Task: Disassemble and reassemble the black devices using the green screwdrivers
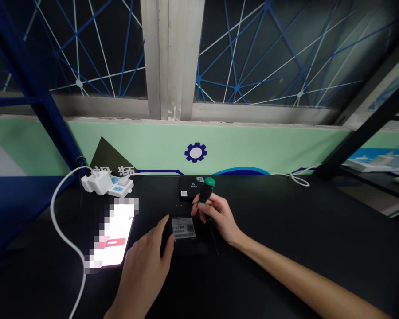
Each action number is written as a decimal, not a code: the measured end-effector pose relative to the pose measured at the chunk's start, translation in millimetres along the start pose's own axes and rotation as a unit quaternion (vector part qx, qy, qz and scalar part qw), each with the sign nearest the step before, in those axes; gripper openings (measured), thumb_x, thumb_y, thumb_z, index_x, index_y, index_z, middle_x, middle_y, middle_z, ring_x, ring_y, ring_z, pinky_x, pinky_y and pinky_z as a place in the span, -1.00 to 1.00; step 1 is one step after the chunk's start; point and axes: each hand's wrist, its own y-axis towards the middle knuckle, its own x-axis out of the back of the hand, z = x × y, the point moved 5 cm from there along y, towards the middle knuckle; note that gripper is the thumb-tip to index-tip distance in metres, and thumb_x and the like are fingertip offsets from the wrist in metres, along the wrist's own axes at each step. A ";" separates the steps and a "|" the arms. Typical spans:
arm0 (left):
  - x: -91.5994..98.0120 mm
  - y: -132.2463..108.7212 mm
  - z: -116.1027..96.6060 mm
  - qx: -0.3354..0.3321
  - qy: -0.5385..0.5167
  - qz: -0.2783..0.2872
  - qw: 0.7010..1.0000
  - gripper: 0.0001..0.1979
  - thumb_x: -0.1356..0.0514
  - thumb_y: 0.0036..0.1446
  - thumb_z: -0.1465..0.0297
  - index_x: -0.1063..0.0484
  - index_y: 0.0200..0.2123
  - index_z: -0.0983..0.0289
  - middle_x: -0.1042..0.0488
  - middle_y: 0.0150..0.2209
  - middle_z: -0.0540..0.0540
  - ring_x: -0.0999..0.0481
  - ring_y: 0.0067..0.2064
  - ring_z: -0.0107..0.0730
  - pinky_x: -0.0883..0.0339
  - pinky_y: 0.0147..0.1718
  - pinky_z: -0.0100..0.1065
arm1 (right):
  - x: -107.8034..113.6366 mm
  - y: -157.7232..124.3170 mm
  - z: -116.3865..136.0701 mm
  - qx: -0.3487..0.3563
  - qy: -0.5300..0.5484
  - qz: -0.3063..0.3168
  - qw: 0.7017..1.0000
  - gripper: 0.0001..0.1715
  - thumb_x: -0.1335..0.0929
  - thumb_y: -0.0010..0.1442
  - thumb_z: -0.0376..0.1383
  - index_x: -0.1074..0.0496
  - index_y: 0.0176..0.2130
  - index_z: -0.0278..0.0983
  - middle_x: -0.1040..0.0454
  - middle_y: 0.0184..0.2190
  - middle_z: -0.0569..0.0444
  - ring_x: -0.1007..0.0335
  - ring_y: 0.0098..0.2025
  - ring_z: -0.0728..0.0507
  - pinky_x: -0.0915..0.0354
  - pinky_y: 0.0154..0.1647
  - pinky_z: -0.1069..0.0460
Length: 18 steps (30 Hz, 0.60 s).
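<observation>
Your right hand (pixel 221 217) pinches the screwdriver (pixel 205 193) between thumb and fingers, the fingertips curled round the lower part of its handle. The green-capped, black-gripped end rises above those fingers, leaning slightly away from you, while the thin shaft runs down below them towards you. Its tip sits to the right of the labelled black device (pixel 183 228); you cannot tell from this angle whether it touches anything.

That device lies between your two hands, its white printed label facing up, below and to the left of your right fingertips. Your left hand (pixel 148 257) rests at its left edge, with thumb and index finger spread apart, the thumb close to the label's lower left corner and the index reaching towards the far corner. The device's dark edges blend into the black desk (pixel 286 266), so its full outline is hard to make out.

Just beyond your right fingertips lies a second black box (pixel 189 186), partly behind the screwdriver handle. Two tiny pale slivers lie on the desk between that box and your left index fingertip. Left of your left fingers is a phone (pixel 115 232) with its screen lit; farther beyond them stands a white power strip (pixel 121 187) with plugs in it.
</observation>
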 end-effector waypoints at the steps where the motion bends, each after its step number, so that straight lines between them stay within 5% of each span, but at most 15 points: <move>1: 0.3 0.2 -0.3 0.000 -0.001 0.001 1.000 -0.51 0.08 0.39 0.27 -0.25 0.31 0.22 -0.59 -0.23 0.15 -0.62 -0.16 -0.12 -0.36 -0.28 -0.26 | 0.4 0.2 0.5 0.000 -0.002 -0.001 1.000 -0.79 -0.39 0.23 -0.18 -0.48 -0.23 -0.29 -0.53 -0.47 0.06 -0.23 -0.55 -0.01 -0.22 -0.52 0.07; 18: 1.5 0.9 -0.7 0.003 0.000 0.003 1.000 -0.52 0.08 0.39 0.28 -0.26 0.30 0.22 -0.58 -0.25 0.15 -0.62 -0.18 -0.12 -0.37 -0.28 -0.26 | 2.8 0.0 -7.4 -0.001 0.034 0.014 0.999 -0.81 -0.39 0.26 -0.21 -0.38 -0.17 -0.25 -0.58 -0.46 0.06 -0.26 -0.54 -0.02 -0.22 -0.50 0.08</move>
